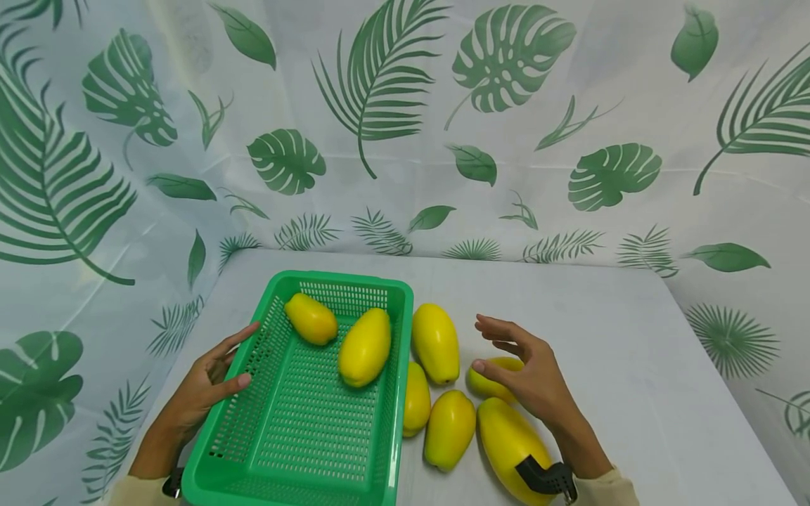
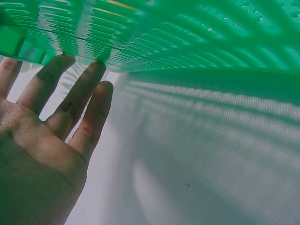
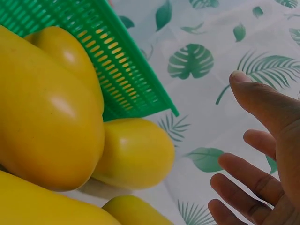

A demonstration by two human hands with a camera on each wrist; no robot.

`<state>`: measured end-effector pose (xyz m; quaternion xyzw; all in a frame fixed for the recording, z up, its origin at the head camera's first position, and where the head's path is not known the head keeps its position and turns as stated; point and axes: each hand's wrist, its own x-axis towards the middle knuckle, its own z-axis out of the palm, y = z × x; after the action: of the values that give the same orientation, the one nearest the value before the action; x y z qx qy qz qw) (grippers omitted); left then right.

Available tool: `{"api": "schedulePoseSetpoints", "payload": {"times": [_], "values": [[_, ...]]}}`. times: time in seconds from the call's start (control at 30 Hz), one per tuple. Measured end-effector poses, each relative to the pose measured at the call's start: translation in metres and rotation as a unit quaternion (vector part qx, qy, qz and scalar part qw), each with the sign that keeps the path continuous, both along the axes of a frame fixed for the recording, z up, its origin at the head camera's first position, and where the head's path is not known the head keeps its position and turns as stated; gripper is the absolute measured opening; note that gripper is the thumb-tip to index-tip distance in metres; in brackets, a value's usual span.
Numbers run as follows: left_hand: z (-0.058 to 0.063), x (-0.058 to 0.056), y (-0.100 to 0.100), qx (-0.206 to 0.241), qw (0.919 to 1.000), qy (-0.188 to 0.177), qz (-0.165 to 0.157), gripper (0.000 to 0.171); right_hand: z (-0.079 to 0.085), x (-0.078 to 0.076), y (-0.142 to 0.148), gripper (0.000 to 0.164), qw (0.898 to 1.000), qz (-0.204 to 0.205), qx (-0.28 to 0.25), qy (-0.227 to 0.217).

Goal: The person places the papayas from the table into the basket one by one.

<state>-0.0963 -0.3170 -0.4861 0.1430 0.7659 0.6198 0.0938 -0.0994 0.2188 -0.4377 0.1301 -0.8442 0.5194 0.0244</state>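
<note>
A green perforated plastic basket (image 1: 310, 436) stands at the left of the table. It contains two yellow papayas, a smaller papaya (image 1: 312, 320) at the far left and a larger papaya (image 1: 365, 348) near the right wall. My left hand (image 1: 205, 386) is at the basket's left rim, thumb and index finger over the edge; its other fingers (image 2: 77, 96) lie straight against the outer wall. My right hand (image 1: 528, 365), fingers spread and slightly bent and nothing in them, hovers over a papaya (image 1: 490, 379) that it partly hides.
Several more papayas lie right of the basket, among them an upright-lying papaya (image 1: 436, 344), a green-tipped papaya (image 1: 451, 430) and a long papaya (image 1: 506, 443) below the right wrist. A leaf-printed cloth (image 1: 392, 176) hangs behind the white table (image 1: 620, 365).
</note>
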Motion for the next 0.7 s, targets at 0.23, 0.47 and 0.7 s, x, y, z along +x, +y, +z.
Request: {"api": "schedulePoseSetpoints", "payload": {"times": [0.23, 0.47, 0.7], "values": [[-0.0007, -0.0006, -0.0013, -0.008, 0.9999, -0.005, 0.008, 0.074, -0.0054, 0.0007, 0.0004, 0.062, 1.000, 0.002, -0.006, -0.010], [-0.0031, -0.0006, -0.0010, 0.012, 0.9999, -0.007, 0.010, 0.073, -0.0085, 0.0003, 0.0006, 0.063, 1.000, 0.001, -0.011, -0.006], [-0.0002, 0.0007, 0.0002, 0.011, 0.9999, -0.007, 0.009, 0.074, -0.0092, 0.0004, 0.0008, 0.063, 1.000, 0.003, -0.022, -0.009]]}}
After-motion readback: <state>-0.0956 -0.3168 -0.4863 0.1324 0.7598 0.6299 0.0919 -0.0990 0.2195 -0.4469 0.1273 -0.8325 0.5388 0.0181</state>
